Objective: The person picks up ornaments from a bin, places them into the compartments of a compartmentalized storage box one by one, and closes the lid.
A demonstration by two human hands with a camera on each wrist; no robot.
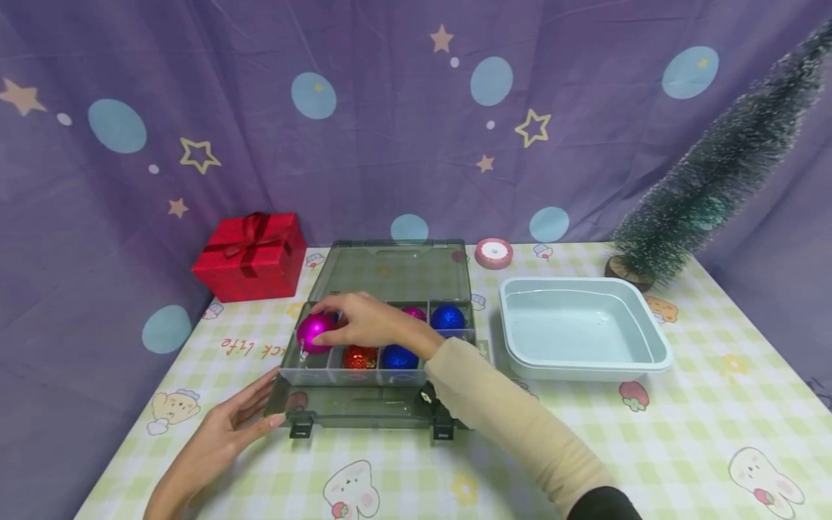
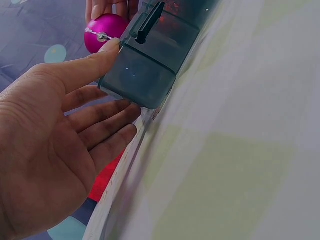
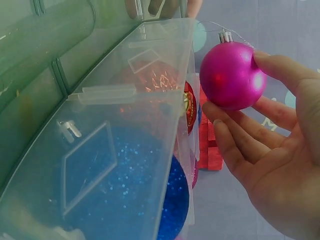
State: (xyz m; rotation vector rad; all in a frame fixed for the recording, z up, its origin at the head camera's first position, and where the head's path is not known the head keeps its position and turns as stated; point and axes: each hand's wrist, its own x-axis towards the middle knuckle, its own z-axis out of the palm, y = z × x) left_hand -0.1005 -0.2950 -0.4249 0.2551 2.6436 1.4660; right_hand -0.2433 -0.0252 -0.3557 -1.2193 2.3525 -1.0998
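My right hand (image 1: pixel 369 322) pinches a shiny magenta Christmas ball (image 3: pixel 233 76) between thumb and fingers. In the right wrist view the ball's silver cap and thread point up, and it hangs just above the box's divided tray. Its place in the head view is over the left compartments of the smoky plastic box (image 1: pixel 390 271), whose lid lies back. Blue glitter balls (image 1: pixel 448 317), a red ball (image 1: pixel 360 357) and another pink ball (image 1: pixel 414 313) sit in compartments. My left hand (image 1: pixel 227 426) rests at the box's front left corner, thumb and loosely extended fingers touching it.
A red gift box (image 1: pixel 253 256) with a bow stands at back left. To the right are a pale blue plastic tub (image 1: pixel 585 370), a ribbon roll (image 1: pixel 494 253) and a small frosted tree (image 1: pixel 708 173). Two black latches (image 1: pixel 301 426) jut from the box's front.
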